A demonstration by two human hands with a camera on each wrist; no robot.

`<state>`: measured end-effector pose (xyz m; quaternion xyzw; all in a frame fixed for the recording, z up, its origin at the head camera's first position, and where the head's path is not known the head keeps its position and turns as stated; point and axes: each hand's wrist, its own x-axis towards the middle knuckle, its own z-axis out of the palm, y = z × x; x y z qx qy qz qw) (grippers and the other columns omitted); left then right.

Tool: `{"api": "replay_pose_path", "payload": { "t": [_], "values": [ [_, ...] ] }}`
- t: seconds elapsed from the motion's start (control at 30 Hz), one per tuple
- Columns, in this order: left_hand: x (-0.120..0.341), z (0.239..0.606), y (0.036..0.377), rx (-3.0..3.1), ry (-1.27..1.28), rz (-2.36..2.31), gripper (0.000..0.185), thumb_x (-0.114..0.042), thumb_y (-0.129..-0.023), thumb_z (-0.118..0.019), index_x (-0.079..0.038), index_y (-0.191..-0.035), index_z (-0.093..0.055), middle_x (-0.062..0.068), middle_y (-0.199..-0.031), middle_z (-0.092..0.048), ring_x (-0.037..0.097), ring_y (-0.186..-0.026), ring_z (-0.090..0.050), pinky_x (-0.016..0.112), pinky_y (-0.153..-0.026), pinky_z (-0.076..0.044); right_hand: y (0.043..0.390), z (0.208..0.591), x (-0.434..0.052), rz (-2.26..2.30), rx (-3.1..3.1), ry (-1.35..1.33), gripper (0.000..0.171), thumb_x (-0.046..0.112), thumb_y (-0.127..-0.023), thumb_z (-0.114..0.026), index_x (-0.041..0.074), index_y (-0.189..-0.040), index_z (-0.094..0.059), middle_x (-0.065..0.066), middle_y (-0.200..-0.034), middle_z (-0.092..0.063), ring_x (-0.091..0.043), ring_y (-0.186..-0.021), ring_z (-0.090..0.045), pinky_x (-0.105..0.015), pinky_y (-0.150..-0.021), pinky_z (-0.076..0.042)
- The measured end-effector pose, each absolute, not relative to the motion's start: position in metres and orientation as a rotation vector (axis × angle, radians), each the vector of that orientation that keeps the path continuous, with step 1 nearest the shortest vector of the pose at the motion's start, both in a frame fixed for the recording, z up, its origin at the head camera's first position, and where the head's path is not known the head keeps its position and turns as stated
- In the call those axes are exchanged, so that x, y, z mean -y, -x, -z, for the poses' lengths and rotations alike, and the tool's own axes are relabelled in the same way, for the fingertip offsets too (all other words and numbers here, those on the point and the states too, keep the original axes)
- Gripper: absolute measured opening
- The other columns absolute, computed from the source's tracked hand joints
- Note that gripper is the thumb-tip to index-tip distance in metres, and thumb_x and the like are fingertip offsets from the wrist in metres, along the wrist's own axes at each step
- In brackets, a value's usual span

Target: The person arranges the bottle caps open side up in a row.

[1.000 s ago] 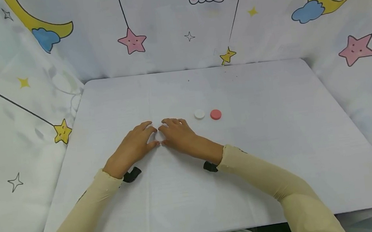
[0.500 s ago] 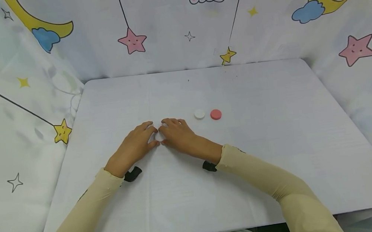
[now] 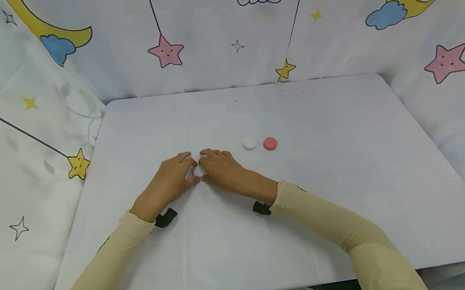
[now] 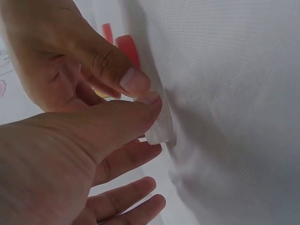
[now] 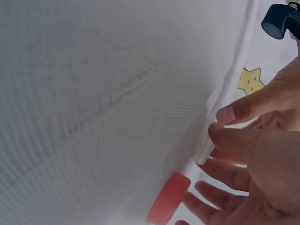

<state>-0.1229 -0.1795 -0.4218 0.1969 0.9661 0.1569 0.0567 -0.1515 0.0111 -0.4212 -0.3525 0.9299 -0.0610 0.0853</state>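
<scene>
Both hands meet left of the table's middle around a white ribbed bottle cap (image 4: 160, 125), mostly covered by fingers in the head view. My left hand (image 3: 170, 176) curves in from the left, thumb and index finger at the cap. From the other side my right hand (image 3: 223, 169) does the same, and the thumb tips almost meet at the near rim. Low against the cloth, the cap shows beneath both thumbs in the left wrist view. Close beside the right fingers in the right wrist view stands a red ribbed cap (image 5: 169, 199), hidden from the head view.
Right of the right hand lie a white cap (image 3: 249, 143) and a red cap (image 3: 270, 143). A white cloth covers the table (image 3: 343, 162). A curtain (image 3: 212, 25) printed with stars and moons hangs behind and at both sides. Dark wrist cameras (image 3: 166, 217) sit under the sleeves.
</scene>
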Motion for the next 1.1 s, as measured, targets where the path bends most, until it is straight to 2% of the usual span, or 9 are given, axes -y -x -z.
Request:
{"api": "replay_pose_path", "payload": {
  "t": [0.27,0.57,0.8,0.93,1.1],
  "values": [
    [0.1832,0.4162,0.1222,-2.928,-0.532,-0.497,0.044,-0.028,-0.094,-0.082,-0.003,-0.125,-0.065,0.024,-0.155,-0.050,0.041,-0.145,-0.047,0.063,-0.118,-0.034,0.1543,0.4120,-0.0101,0.299,-2.744,0.930,0.045,0.041,-0.107,-0.063,0.006,-0.135,-0.065,-0.011,-0.163,-0.044,-0.031,-0.145,-0.051,-0.052,-0.114,-0.045],
    [0.1827,0.4175,0.1236,-2.964,-0.585,-0.543,0.044,-0.030,-0.098,-0.078,0.000,-0.126,-0.063,0.021,-0.153,-0.054,0.036,-0.144,-0.049,0.062,-0.117,-0.036,0.1532,0.4122,-0.0093,0.518,-2.741,0.817,0.045,0.043,-0.108,-0.056,0.004,-0.123,-0.072,-0.010,-0.158,-0.049,-0.027,-0.148,-0.047,-0.056,-0.118,-0.039],
    [0.1805,0.4170,0.1244,-3.007,-0.603,-0.558,0.040,-0.031,-0.099,-0.074,0.000,-0.122,-0.066,0.019,-0.148,-0.058,0.038,-0.139,-0.054,0.062,-0.115,-0.039,0.1517,0.4118,-0.0099,0.622,-2.718,0.763,0.047,0.044,-0.110,-0.046,0.008,-0.114,-0.075,-0.008,-0.162,-0.045,-0.029,-0.150,-0.044,-0.060,-0.119,-0.033],
    [0.1792,0.4145,0.1248,-3.009,-0.603,-0.555,0.039,-0.030,-0.098,-0.076,-0.001,-0.121,-0.066,0.019,-0.147,-0.058,0.037,-0.139,-0.054,0.062,-0.116,-0.038,0.1517,0.4129,-0.0115,0.639,-2.733,0.776,0.047,0.044,-0.110,-0.044,0.010,-0.123,-0.074,-0.007,-0.163,-0.044,-0.029,-0.149,-0.046,-0.059,-0.118,-0.035],
    [0.1791,0.4138,0.1280,-3.012,-0.590,-0.523,0.041,-0.032,-0.095,-0.078,-0.001,-0.119,-0.068,0.017,-0.147,-0.058,0.034,-0.141,-0.052,0.061,-0.117,-0.037,0.1526,0.4148,-0.0144,0.676,-2.774,0.841,0.041,0.038,-0.110,-0.049,0.015,-0.140,-0.063,-0.007,-0.161,-0.044,-0.027,-0.142,-0.053,-0.056,-0.113,-0.043]
  ]
}}
